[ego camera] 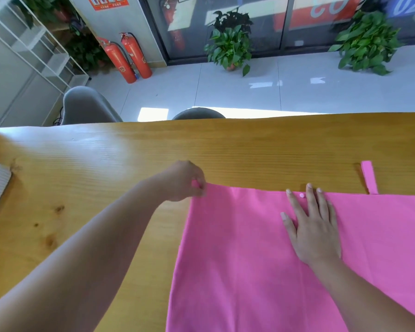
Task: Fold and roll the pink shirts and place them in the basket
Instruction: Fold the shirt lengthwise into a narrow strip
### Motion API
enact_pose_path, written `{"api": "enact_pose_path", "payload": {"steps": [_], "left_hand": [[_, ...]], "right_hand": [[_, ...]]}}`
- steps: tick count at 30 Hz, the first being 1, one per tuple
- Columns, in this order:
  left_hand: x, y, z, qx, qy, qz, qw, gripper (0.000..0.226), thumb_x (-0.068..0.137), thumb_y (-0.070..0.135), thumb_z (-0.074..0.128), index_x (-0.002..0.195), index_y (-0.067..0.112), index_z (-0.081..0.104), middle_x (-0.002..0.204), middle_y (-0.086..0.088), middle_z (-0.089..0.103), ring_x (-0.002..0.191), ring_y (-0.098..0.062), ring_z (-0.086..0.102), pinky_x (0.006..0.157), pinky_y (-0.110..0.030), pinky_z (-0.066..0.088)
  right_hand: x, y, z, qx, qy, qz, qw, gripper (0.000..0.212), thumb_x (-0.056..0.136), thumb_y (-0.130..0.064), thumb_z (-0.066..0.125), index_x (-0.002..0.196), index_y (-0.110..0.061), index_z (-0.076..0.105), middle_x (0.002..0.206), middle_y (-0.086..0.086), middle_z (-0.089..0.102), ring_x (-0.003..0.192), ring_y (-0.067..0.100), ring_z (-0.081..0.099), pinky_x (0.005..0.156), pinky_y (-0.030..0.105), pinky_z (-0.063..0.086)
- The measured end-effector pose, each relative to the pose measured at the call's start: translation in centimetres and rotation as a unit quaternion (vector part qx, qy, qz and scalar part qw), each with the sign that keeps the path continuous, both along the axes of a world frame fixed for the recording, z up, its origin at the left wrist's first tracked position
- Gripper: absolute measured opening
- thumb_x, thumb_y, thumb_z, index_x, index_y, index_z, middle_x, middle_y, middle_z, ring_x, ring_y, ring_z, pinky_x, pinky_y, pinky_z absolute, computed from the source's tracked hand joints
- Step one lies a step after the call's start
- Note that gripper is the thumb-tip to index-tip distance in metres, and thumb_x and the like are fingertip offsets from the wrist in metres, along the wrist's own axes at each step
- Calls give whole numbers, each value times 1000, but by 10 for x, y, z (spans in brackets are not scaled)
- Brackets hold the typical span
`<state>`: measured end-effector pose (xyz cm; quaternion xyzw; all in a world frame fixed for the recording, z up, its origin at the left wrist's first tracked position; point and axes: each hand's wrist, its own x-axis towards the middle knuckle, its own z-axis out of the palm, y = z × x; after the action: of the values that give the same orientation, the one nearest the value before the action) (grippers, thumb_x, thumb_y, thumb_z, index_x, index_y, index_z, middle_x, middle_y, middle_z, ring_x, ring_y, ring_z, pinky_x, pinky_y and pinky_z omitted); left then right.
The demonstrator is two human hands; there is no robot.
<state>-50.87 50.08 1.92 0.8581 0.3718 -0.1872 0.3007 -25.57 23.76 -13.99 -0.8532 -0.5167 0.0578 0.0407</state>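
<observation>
Left hand [183, 180] pinches the pink shirt [249, 259] at its far-left corner.

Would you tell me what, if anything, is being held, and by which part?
The left hand pinches the pink shirt at its far-left corner; the right hand only presses flat on it.

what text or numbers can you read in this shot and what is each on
"CO": large pale letters on the red banner, cropped by the frame, uncertain.
"02": pale digits on the blue panel, cropped, uncertain.
Red poster: print too blurred to read.
Fire extinguisher labels: too small to read.
Pink shirt: none.
</observation>
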Motion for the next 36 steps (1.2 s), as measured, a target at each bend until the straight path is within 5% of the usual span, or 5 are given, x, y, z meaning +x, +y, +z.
{"api": "enact_pose_path", "payload": {"steps": [5, 12, 16, 20, 36], "left_hand": [[-8, -10, 33, -475, -331, 141, 803, 5, 99, 8, 69, 95, 9, 72, 89, -5, 65, 83, -17, 60, 81, -27, 52], [-14, -4, -6, -23, -11, 37, 999, 10, 91, 18, 82, 96, 27, 82, 97, 10, 74, 93, -8, 66, 83, -25, 50], [-14, -16, 37, -496, -335, 115, 792, 7, 97, 8, 71, 102, 6, 75, 93, -5, 62, 88, -19, 60, 84, -29, 53], [-30, 19, -1, -79, 6, 60, 995, 3, 95, 20, 79, 94, 21, 82, 92, 10, 74, 90, -12, 68, 70, -14, 50], [-41, -109, -153, 229, -100, 109, 962, 72, 106, 52, 48, 167, 18, 28, 177, -5, 10, 164, -25, 7, 131, -46, 17]], "right_hand": [[0, 0, -1, 19, 16, 2, 1000, 65, 107, -64, 18, 167, -40, 22, 177, 9, 8, 164, 28, 1, 130, 53, 15], [2, -2, -3, 6, 1, 8, 1000, 64, 108, -64, 17, 167, -40, 22, 177, 9, 10, 163, 32, 4, 130, 55, 14], [2, 0, -2, 16, 11, 5, 1000, 63, 108, -63, 18, 166, -42, 24, 177, 8, 11, 164, 30, 4, 130, 53, 14], [1, 1, -2, 0, 2, 5, 1000, 65, 107, -67, 15, 166, -42, 23, 177, 7, 10, 164, 30, 1, 131, 53, 11], [1, 5, -4, -34, -17, -15, 999, 74, 103, -74, 16, 168, -39, 15, 178, 10, 1, 164, 31, -6, 131, 54, 10]]}}
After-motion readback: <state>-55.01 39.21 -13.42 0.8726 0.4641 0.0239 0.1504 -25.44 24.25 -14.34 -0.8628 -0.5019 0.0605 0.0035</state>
